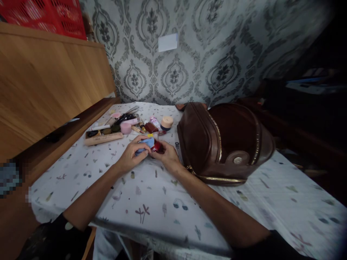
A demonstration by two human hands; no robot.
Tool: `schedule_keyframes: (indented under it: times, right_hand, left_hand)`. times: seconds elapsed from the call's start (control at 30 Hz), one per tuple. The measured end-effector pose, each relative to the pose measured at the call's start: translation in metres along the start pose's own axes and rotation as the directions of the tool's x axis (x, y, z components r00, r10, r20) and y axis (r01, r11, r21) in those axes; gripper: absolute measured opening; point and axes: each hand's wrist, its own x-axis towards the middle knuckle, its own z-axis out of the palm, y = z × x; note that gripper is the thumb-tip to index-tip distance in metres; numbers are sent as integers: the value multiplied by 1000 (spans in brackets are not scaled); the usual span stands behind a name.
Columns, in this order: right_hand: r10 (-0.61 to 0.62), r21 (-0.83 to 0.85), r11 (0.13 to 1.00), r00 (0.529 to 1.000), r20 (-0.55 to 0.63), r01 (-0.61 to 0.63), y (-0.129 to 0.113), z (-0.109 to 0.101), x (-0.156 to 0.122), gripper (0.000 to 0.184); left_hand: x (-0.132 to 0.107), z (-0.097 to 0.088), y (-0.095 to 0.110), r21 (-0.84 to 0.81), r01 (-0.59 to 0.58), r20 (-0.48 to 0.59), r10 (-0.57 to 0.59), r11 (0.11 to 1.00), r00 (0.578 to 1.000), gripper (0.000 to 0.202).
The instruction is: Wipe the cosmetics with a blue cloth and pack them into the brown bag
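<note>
In the head view my left hand (pixel 134 153) is closed on a soft light-blue cloth (pixel 146 143), pressed against a small glossy red container (pixel 156 146) with pale lettering. My right hand (pixel 168 157) grips that container from the other side, its fingers covering part of it. Just beyond my hands lies a spread of cosmetics, including a pink round jar (pixel 125 128), a beige-topped jar (pixel 166 122), a dark red flat item (pixel 151 127) and a long peach tube (pixel 103 139). To the right of my right hand sits a brown leather bag (pixel 217 144) with gold zips.
A patterned white cloth covers the table (pixel 151 213). A wooden cabinet (pixel 54 72) borders it on the left, with a red plastic basket (pixel 46 16) on top. Behind stands a wallpapered wall (pixel 173 68) bearing a white box (pixel 167 42).
</note>
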Motion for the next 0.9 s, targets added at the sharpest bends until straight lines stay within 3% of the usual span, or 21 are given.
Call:
schedule_keyframes:
  times: [0.13, 0.23, 0.4, 0.53, 0.77, 0.9]
  right_hand:
    - [29, 138, 990, 999, -30, -25, -2, 0, 1, 53]
    - [22, 86, 996, 998, -51, -18, -1, 1, 0, 53]
    - [-32, -62, 998, 998, -60, 28, 1, 2, -1, 49]
    - [5, -68, 998, 995, -102, -12, -2, 1, -1, 44]
    - [87, 197, 978, 990, -113, -64, -10, 3, -5, 42]
    - [130, 389, 918, 985, -110, -78, -12, 6, -6, 43]
  left_hand:
    - [0, -2, -3, 16, 20, -40, -20, 1000, 999, 22]
    - [-1, -1, -4, 32, -15, -68, 17, 999, 998, 20]
    - [-1, 4, -4, 79, -163, -76, 169, 983, 983, 25]
    - [-1, 6, -8, 161, -308, -62, 321, 938, 945, 30]
    - [0, 7, -8, 220, -358, -91, 385, 907, 919, 30]
    - [1, 8, -6, 212, -331, -137, 363, 920, 922, 27]
